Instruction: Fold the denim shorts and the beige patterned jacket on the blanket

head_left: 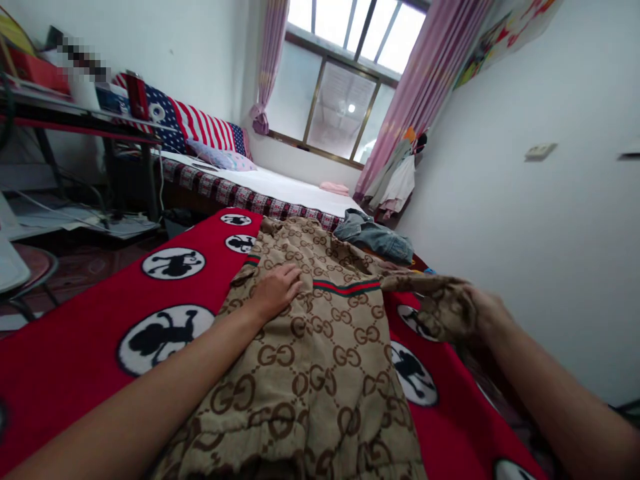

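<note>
A tan jacket (345, 333) with a brown interlocking-letter pattern and a green-and-red stripe lies spread out, its hem towards me. My left hand (278, 291) rests flat on its chest, left of the middle, fingers laid out on the cloth. Off to the right, my right hand (487, 313) is closed around the end of one jacket sleeve (443, 303), which is bunched and pulled out sideways. That hand is a little blurred, and the cloth hides part of its fingers. Underneath lies a red blanket (95, 373) with white circles and dark cartoon figures.
Folded blue denim clothes (375, 235) lie beyond the jacket's collar. A bed (285, 190) with a white sheet stands under the window. On the left are a cluttered desk (90, 123) and a stool (35, 267). Garments hang by the right wall (565, 220).
</note>
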A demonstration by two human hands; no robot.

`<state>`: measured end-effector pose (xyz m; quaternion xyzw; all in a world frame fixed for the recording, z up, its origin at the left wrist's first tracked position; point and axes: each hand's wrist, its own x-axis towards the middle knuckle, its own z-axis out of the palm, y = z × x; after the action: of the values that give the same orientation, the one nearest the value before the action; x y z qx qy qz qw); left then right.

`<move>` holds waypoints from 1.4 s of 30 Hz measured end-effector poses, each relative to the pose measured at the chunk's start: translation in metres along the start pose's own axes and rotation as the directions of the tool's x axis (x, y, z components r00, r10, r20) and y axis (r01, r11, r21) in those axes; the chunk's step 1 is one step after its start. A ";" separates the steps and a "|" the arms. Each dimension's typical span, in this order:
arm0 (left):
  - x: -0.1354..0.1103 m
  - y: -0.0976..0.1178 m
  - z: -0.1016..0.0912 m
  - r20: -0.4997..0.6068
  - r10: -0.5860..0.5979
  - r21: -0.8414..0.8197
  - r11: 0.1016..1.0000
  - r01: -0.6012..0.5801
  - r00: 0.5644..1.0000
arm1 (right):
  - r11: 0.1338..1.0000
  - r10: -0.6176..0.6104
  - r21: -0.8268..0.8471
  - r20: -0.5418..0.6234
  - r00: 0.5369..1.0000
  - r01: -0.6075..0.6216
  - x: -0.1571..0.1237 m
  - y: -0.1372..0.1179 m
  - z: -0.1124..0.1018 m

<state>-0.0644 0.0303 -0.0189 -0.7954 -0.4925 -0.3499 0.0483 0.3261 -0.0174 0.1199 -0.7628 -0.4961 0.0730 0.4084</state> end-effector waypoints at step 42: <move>0.119 -0.017 -0.057 0.066 -0.099 0.238 0.968 0.081 0.993 | 0.939 -0.271 0.310 0.407 0.872 0.148 -0.188 0.030 0.045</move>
<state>-0.0751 0.1042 0.0909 -0.7739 -0.5676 -0.2599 0.1068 0.2298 -0.1513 0.0142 -0.6045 -0.6417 0.2662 0.3898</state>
